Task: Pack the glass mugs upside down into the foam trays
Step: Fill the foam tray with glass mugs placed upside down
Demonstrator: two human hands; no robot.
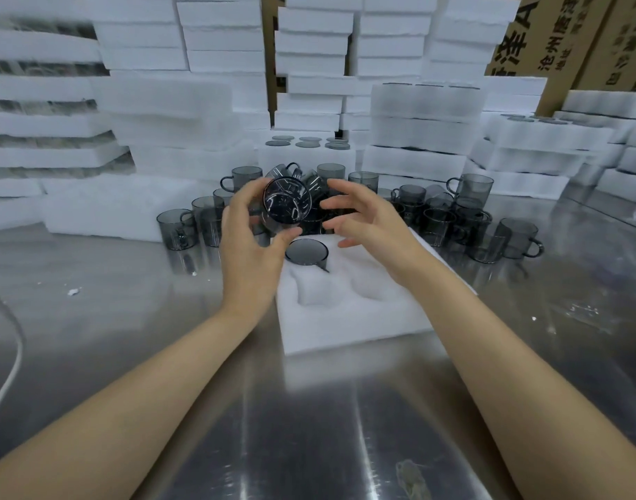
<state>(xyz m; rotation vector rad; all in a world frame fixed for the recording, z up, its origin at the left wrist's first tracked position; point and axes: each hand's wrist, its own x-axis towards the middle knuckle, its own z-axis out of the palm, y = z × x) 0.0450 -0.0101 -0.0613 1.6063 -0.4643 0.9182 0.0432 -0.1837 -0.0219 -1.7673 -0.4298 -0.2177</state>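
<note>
Above the foam tray [349, 319], the left hand [249, 243] grips a mug [287, 203].

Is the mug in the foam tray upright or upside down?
Upside down: the mug has its flat base up, rim sunk in the foam tray.

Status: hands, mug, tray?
Left hand grips a tilted mug above the foam tray; right hand open beside it. Packed mug sits inverted in a far pocket; near pockets empty. Nothing blocking them.

Bare all round here: left hand [249, 247] and right hand [370, 225] uncovered, left forearm [147, 398] and right forearm [518, 373] bare right down to the near edge.
</note>
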